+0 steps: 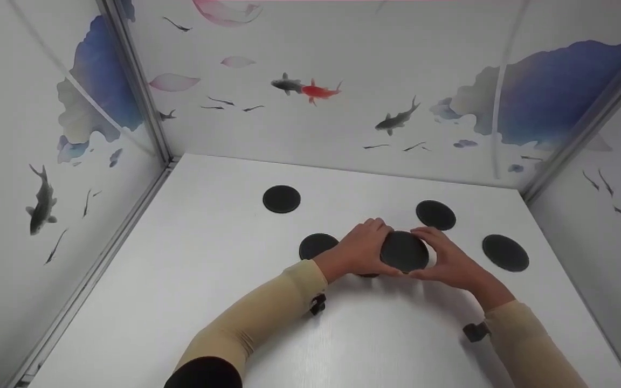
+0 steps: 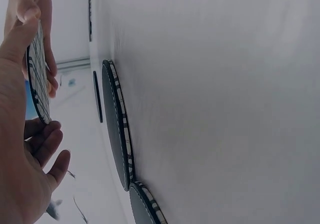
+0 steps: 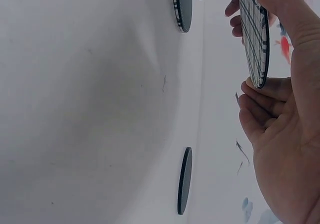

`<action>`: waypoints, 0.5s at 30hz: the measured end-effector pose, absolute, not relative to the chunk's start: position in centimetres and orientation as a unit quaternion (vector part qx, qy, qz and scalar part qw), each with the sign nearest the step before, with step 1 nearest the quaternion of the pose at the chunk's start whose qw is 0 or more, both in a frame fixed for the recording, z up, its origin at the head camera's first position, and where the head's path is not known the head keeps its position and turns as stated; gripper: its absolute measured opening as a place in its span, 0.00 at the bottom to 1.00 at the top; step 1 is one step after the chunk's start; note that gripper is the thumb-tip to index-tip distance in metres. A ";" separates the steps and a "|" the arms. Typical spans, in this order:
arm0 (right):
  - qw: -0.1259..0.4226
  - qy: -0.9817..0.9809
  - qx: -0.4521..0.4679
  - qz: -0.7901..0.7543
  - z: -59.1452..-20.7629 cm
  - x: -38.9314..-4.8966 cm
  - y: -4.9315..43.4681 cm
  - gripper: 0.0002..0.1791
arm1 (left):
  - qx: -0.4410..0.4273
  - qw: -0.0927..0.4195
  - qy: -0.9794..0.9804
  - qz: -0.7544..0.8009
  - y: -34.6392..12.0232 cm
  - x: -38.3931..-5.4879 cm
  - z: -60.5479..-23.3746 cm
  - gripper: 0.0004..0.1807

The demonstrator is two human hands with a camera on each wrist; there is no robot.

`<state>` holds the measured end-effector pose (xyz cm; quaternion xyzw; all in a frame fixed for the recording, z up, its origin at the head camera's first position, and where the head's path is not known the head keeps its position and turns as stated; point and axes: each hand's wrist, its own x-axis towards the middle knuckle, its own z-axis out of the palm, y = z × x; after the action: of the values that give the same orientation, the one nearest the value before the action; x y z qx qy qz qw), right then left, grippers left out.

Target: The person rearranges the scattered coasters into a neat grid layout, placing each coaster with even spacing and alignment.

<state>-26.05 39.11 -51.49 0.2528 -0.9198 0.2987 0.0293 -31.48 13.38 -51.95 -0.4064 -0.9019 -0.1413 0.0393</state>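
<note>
A round black coaster is held above the table between both hands. My left hand grips its left edge and my right hand its right edge, thumbs at the near side. In the right wrist view the underside of this coaster shows a white and dark check pattern. Beneath my left hand another coaster is mostly hidden. One more coaster lies just left of that wrist, partly covered.
Other black coasters lie flat on the white table: a far-left coaster, a coaster beyond the right hand and a coaster at the right. Printed panels with fish enclose the table at the back and both sides.
</note>
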 end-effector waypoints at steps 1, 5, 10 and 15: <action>0.030 -0.919 0.253 0.299 -51.5 -26.0 39.2 0.53 | -0.410 0.035 -0.900 -0.144 13.4 -31.6 -51.9 0.58; 0.036 -0.919 0.254 0.299 -51.6 -25.7 39.4 0.52 | -0.421 0.017 -0.895 -0.150 13.6 -31.9 -51.9 0.56; 0.035 -0.919 0.247 0.306 -51.8 -25.5 39.8 0.52 | -0.431 0.014 -0.890 -0.147 13.9 -32.3 -52.2 0.55; 0.016 -0.924 0.224 0.310 -52.0 -25.2 40.1 0.53 | -0.438 0.013 -0.887 -0.146 14.3 -32.3 -52.6 0.54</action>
<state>-25.19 40.14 -52.05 0.2245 -0.9236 0.3104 0.0160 -32.30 14.35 -52.63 -0.4376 -0.8871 -0.1463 0.0128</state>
